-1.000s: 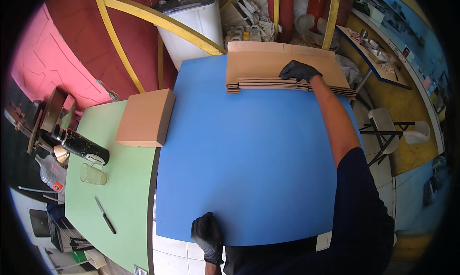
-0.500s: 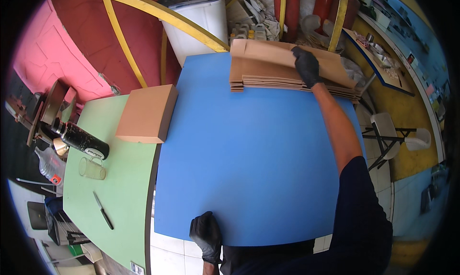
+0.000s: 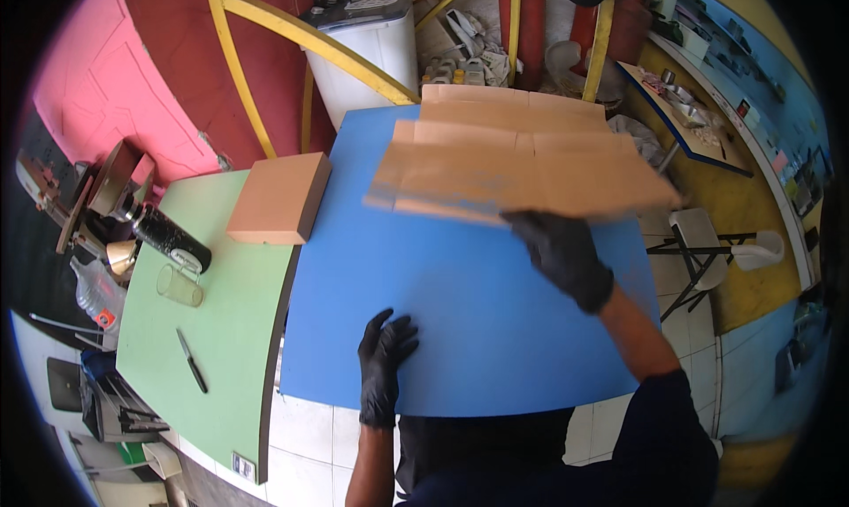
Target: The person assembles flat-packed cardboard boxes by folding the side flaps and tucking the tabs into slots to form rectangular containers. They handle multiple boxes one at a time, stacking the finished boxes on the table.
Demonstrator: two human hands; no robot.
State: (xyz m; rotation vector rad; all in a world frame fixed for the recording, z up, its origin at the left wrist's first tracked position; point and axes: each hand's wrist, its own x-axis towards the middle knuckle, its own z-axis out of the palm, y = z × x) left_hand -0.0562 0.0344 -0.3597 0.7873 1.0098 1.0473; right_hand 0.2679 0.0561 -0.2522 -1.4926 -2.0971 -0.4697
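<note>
My right hand (image 3: 562,258), in a black glove, is closed on the near edge of a flat brown cardboard sheet (image 3: 517,167), which is creased and smeared by motion. The sheet is over the far part of the blue table (image 3: 442,321) and hides most of the cardboard stack (image 3: 504,106) behind it. Near the table's front left, my left hand (image 3: 386,361), gloved in black too, holds nothing. Its fingers are apart and slightly bent over the blue surface.
On the green table (image 3: 221,321) at left are a closed brown box (image 3: 276,193), a black bottle (image 3: 168,237), a glass mug (image 3: 179,286) and a knife (image 3: 192,363). Yellow bars (image 3: 318,45) rise beyond the blue table. A folding chair (image 3: 697,242) stands to the right.
My right hand has drawn a cardboard sheet from the stack toward me. My left hand has moved forward over the blue table, and its fist has opened.
</note>
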